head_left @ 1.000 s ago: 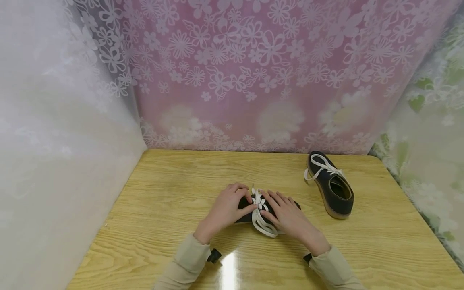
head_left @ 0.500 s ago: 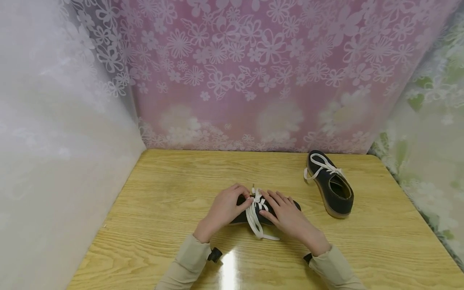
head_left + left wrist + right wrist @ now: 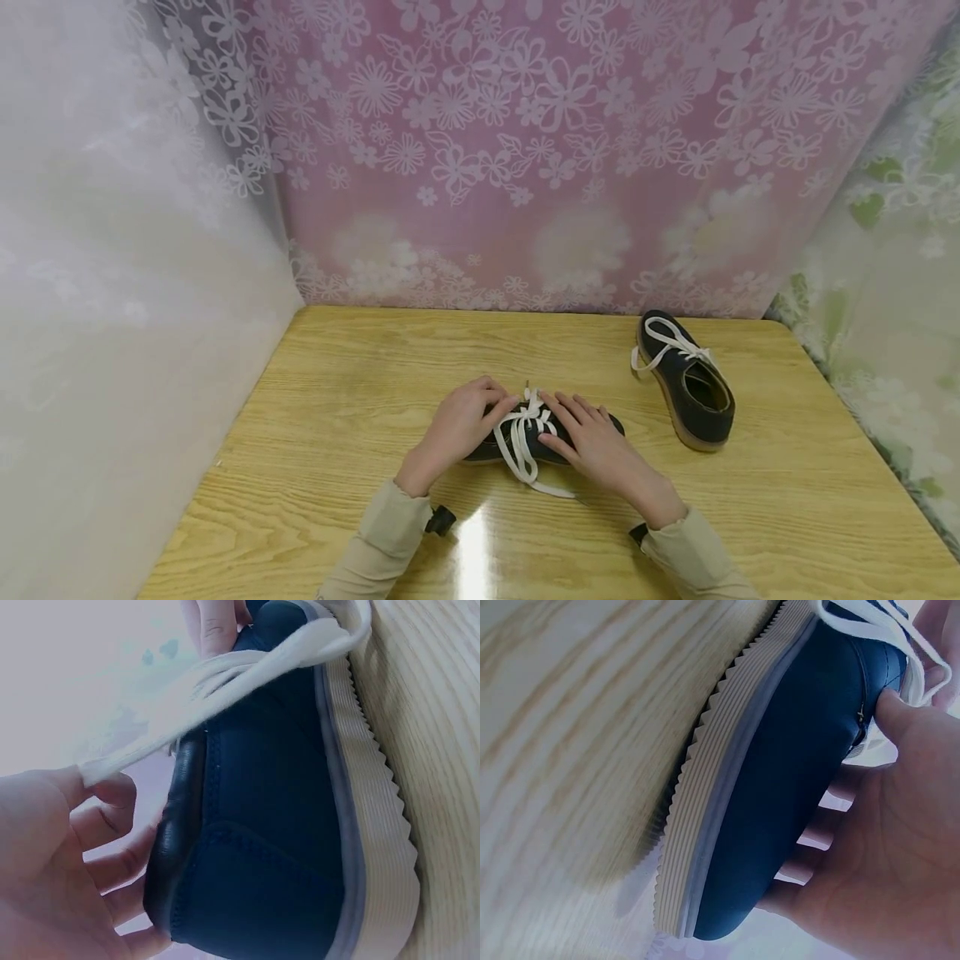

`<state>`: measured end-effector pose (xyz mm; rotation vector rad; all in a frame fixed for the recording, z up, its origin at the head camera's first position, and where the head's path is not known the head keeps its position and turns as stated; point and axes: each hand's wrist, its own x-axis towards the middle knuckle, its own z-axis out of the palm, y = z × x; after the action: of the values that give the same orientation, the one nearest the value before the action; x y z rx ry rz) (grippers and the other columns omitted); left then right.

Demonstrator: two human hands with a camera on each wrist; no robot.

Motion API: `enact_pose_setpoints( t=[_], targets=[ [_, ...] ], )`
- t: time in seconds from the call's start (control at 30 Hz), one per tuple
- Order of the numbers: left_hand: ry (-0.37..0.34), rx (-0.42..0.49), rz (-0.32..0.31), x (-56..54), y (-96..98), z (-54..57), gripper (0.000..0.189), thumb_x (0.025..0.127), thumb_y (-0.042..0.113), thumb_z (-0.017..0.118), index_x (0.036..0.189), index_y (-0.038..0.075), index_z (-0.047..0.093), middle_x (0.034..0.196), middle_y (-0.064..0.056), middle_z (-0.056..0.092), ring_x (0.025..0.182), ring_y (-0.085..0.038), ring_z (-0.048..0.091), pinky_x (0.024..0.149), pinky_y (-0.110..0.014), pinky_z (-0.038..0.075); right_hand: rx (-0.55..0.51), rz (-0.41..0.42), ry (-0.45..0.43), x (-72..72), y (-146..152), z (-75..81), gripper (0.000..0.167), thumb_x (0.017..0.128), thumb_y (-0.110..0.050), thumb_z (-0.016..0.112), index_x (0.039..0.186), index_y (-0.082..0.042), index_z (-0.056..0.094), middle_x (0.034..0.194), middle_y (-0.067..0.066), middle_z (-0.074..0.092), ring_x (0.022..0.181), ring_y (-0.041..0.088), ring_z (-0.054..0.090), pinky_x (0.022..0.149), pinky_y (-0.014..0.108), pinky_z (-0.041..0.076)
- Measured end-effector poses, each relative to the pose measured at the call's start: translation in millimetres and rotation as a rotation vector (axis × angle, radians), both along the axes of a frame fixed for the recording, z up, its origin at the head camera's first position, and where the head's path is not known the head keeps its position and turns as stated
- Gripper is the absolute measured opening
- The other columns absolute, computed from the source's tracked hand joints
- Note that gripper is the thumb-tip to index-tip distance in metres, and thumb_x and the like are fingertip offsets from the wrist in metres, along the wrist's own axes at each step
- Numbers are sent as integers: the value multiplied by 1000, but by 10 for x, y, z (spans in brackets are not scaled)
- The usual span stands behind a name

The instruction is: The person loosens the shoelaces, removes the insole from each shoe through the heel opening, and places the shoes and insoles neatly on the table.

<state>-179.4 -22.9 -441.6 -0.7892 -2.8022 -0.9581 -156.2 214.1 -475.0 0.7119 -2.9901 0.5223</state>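
A dark navy shoe (image 3: 484,452) with a pale ridged sole stands on the table, its toe pointing right. White shoelaces (image 3: 296,651) are threaded through it, and a knot shows at the top of the lacing. My left hand (image 3: 457,427) is over the heel end, pinching a lace between thumb and forefinger and stretching it toward the heel. Over the toe end, my right hand (image 3: 606,454) rests with its fingers extended across the upper and its thumb (image 3: 897,716) against the edge of the lacing. A loose lace end trails onto the table on the near side.
A matching shoe (image 3: 701,425) stands at the back right of the wooden table (image 3: 360,375), its laces hanging partly over the side. A pink floral curtain (image 3: 480,192) borders the table's back, with pale cloth on both sides.
My left hand has drawn the lace leftward toward the heel, spreading the loops away from the knot. The right hand has stayed on the toe end.
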Motion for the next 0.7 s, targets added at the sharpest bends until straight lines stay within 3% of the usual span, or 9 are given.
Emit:
enact_pose_setpoints(
  t=[0.07,0.23,0.33,0.4,0.47,0.53,0.7],
  targets=[
    [-6,22,-5,-2,-3,-8,32,106,37,54,95,17,75,110,-2,68,92,-17,66,77,-32,53,1,1,-1,3,3,-1,67,103,-46,54,159,-13,35,155,25,41,141,50,38,108,73,30],
    [-22,86,-36,-6,-9,-1,34,105,39,55,77,20,59,71,3,56,57,-9,47,57,-23,38,-2,6,-4,4,13,-9,68,104,-46,54,160,-14,34,155,25,41,142,50,37,108,73,29],
    [-55,126,-139,-5,-22,26,31,106,36,54,81,21,64,59,6,52,48,-9,42,52,-21,32,-6,5,-11,3,18,-14,68,104,-46,54,160,-14,34,156,24,40,142,50,37,108,73,29],
    [-103,153,-231,-4,-32,44,27,107,31,54,91,18,71,61,6,60,49,-11,52,52,-20,35,4,5,-12,1,20,-16,67,104,-45,54,160,-14,34,156,24,40,142,49,36,108,72,29],
    [-134,153,-280,1,-37,63,24,107,28,55,101,16,75,68,4,67,56,-13,61,55,-19,41,12,5,-11,0,21,-16,67,104,-43,55,160,-14,34,156,24,40,142,49,36,108,72,30],
    [-120,131,-257,1,-34,64,20,105,27,59,107,15,75,76,2,71,63,-11,65,59,-19,46,16,9,-8,0,20,-14,66,104,-41,56,160,-13,34,156,24,40,142,50,36,108,72,30],
    [1,28,-89,9,-18,47,14,98,32,70,98,18,70,86,8,67,71,0,59,65,-19,50,0,14,-9,1,18,-10,66,104,-41,56,159,-12,34,155,25,40,142,50,36,108,72,30]
  ],
)
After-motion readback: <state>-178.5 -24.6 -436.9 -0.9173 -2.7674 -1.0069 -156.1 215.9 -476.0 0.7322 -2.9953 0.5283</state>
